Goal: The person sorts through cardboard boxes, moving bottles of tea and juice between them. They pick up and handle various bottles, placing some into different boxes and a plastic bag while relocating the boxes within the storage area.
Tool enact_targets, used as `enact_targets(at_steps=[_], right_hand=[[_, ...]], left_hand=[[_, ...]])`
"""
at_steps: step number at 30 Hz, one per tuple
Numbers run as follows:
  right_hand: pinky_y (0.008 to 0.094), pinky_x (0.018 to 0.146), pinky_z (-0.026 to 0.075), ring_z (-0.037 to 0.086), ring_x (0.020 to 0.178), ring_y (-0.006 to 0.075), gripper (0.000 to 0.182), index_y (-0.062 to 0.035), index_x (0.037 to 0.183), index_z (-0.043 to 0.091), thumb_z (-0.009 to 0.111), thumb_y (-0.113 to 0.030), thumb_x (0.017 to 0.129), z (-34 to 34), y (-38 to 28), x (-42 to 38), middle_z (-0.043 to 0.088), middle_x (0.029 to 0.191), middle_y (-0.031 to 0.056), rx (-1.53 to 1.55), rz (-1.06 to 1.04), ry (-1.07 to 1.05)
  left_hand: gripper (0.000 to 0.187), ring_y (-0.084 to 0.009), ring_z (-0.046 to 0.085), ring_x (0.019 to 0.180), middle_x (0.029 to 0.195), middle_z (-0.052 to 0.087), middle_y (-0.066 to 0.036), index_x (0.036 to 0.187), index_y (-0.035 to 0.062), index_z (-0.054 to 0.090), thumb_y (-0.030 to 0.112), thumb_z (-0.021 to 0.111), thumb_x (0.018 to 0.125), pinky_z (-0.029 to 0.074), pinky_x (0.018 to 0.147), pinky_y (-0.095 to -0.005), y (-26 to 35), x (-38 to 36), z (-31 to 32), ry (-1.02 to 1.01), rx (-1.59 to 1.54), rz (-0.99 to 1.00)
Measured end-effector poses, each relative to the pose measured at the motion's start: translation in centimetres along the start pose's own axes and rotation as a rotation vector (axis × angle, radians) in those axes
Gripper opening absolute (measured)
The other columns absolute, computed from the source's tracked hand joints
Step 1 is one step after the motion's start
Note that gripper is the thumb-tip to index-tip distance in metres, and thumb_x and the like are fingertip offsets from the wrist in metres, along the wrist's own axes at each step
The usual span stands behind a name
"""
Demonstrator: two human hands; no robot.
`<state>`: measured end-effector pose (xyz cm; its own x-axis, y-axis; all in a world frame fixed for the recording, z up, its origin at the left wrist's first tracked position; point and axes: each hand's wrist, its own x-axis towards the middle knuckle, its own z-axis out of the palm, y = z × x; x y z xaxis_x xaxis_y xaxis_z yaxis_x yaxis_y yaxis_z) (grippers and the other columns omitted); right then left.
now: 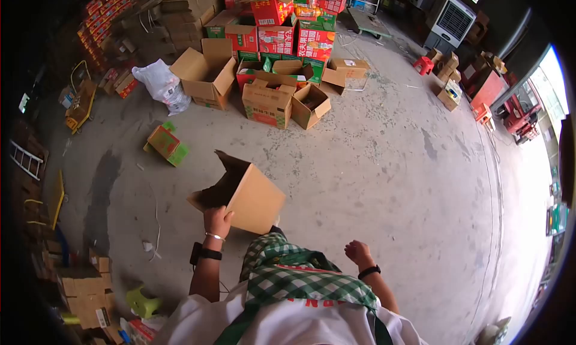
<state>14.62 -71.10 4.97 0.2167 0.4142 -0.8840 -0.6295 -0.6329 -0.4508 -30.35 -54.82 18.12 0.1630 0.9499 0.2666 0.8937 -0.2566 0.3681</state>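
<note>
My left hand [218, 222] grips a large, plain brown cardboard box [258, 199] by its near edge, thumb and fingers closed on the board, above the grey concrete floor [384, 195] of a warehouse. The box hangs tilted in front of my legs, its dark open mouth facing left and its flaps jutting outward. My right hand [358, 252] is raised well apart from the box, its fingers curled in to a narrow, loose fist over the bare floor. I wear a green-and-white checked apron [306, 283] over a white shirt [207, 318], with a black band [369, 272] on my right wrist and a pale bracelet [215, 236] on my left.

Beyond the held box, a small green-and-red carton [167, 144] lies on the floor. Farther ahead, a white plastic bag [161, 84] slumps beside an open tan carton [207, 78], near a printed brown carton [267, 107] and a smaller open brown box [311, 107]. Behind them rise stacked red and green printed cartons [277, 40]. At the far right, a red plastic stool [423, 65] stands near a white-framed air cooler [454, 21].
</note>
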Motion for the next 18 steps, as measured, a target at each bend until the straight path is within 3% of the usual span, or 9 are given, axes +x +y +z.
enact_targets(at_steps=[3,5,7,10,13,17,18], right_hand=[[0.0409,0.072,0.049,0.057,0.084,0.0312,0.027,-0.0007,0.093,0.052,0.051,-0.025,0.082,2.0,-3.5,2.6,0.058,0.093,0.0157,0.103,0.154,-0.05],[0.041,0.073,0.048,0.057,0.084,0.0314,0.029,-0.0007,0.097,0.052,0.051,-0.026,0.082,3.2,-7.7,5.6,0.058,0.094,0.0158,0.109,0.078,-0.134],[0.0408,0.073,0.048,0.056,0.085,0.0315,0.031,-0.0009,0.099,0.051,0.049,-0.027,0.083,4.2,-13.1,8.3,0.058,0.094,0.0159,0.105,0.071,-0.139],[0.0377,0.066,0.05,0.059,0.078,0.0277,0.03,-0.0007,0.101,0.049,0.049,-0.025,0.083,5.0,-20.6,10.9,0.059,0.091,0.0136,0.21,0.053,-0.119],[0.0348,0.06,0.05,0.06,0.072,0.0239,0.028,-0.0026,0.101,0.048,0.049,-0.023,0.082,4.5,-25.2,11.6,0.059,0.088,0.0125,0.023,-0.149,0.097],[0.033,0.056,0.048,0.06,0.072,0.0238,0.028,-0.0025,0.1,0.047,0.05,-0.023,0.081,0.5,-26.6,9.4,0.059,0.086,0.0127,0.006,-0.033,0.273],[0.0336,0.055,0.048,0.06,0.07,0.0254,0.027,-0.0018,0.098,0.048,0.05,-0.022,0.08,-0.6,-26.5,8.8,0.059,0.085,0.0134,-0.006,0.01,0.29]], left_hand=[[0.028,-0.0375,0.05,0.061,0.059,0.051,-0.017,0.06,0.003,0.045,0.02,0.067,0.064,0.037,0.056,-0.0455,1.3,8.7,2.9,-0.061,-0.022,0.02],[0.028,-0.0375,0.051,0.061,0.06,0.052,-0.017,0.06,0.0029,0.046,0.021,0.067,0.065,0.038,0.056,-0.0453,2.7,13.8,5.3,-0.076,-0.02,0.014],[0.029,-0.0386,0.052,0.066,0.064,0.053,-0.019,0.064,0.0013,0.047,0.025,0.063,0.07,0.04,0.058,-0.0456,4.2,18.8,7.0,-0.218,-0.032,-0.094],[0.028,-0.0376,0.054,0.069,0.067,0.056,-0.019,0.067,0.0026,0.049,0.028,0.062,0.072,0.041,0.061,-0.0451,4.5,26.0,10.7,-0.291,0.0,-0.23],[0.028,-0.0369,0.055,0.07,0.07,0.057,-0.018,0.07,0.003,0.051,0.03,0.061,0.072,0.042,0.063,-0.045,4.5,32.5,14.4,-0.37,0.108,-0.252],[0.027,-0.0366,0.056,0.072,0.073,0.058,-0.018,0.073,0.0021,0.053,0.028,0.06,0.074,0.043,0.065,-0.0442,5.2,42.2,16.9,-0.33,0.245,-0.338],[0.025,-0.0362,0.056,0.07,0.071,0.058,-0.017,0.072,0.004,0.053,0.028,0.06,0.073,0.043,0.064,-0.0447,5.0,44.4,17.4,-0.236,0.238,-0.35]])
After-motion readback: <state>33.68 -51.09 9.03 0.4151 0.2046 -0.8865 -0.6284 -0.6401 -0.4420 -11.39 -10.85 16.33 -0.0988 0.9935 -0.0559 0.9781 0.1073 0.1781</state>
